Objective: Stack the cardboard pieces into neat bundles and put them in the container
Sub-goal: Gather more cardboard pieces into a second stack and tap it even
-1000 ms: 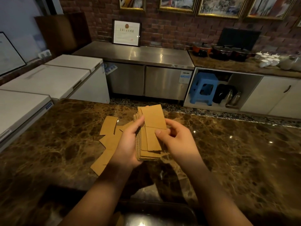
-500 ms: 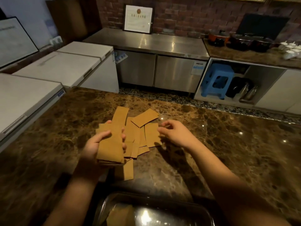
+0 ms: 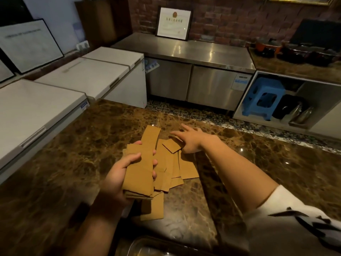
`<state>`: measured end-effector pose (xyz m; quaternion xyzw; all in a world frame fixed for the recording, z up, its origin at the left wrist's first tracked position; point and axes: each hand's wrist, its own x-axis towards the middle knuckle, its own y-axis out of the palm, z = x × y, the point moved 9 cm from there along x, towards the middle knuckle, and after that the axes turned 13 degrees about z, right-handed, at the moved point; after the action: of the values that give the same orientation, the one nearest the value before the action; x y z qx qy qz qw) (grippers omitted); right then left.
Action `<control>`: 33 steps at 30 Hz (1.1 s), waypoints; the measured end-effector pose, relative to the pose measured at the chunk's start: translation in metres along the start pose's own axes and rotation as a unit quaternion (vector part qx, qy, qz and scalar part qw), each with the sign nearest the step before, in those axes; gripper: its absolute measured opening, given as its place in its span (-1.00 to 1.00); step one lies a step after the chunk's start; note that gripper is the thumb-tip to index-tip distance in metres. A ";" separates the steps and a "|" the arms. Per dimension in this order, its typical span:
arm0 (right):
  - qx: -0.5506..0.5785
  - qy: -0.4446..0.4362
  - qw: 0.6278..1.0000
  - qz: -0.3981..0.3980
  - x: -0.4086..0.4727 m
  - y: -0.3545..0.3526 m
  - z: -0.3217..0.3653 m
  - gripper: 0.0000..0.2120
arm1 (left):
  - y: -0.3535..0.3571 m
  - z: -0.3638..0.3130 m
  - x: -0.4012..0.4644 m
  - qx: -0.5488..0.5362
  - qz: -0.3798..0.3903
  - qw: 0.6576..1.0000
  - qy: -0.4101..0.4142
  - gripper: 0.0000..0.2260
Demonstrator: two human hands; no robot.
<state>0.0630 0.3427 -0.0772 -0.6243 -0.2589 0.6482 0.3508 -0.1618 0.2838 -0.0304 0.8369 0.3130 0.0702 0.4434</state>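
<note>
My left hand [image 3: 118,179] grips a flat stack of brown cardboard pieces [image 3: 139,174], thumb on top, held just above the marble counter. Several loose cardboard pieces [image 3: 181,168] lie scattered on the counter to the right of the stack and under it. My right hand [image 3: 191,140] reaches over the far side of the pile with its fingers spread; its palm rests on a small cardboard piece [image 3: 171,145]. The rim of a clear container [image 3: 145,245] shows at the bottom edge, close to me.
The brown marble counter [image 3: 258,172] stretches left and right. White chest freezers [image 3: 55,97] stand to the left. A steel cabinet [image 3: 184,58] and a blue stool [image 3: 263,100] sit beyond the counter's far edge.
My right hand let go of the stack and moved out to the far loose pieces. My left hand lowered the stack flat over the pile. The view tilted down.
</note>
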 end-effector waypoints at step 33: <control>0.825 -0.159 0.470 -0.270 -0.268 0.062 0.013 -0.48 | 0.108 0.048 0.016 0.091 0.077 0.993 0.020 -0.39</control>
<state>0.0352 0.0975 0.0445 0.1688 0.1886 0.5229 0.8139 -0.0806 0.2158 0.0233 0.8938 0.2617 0.0924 0.3522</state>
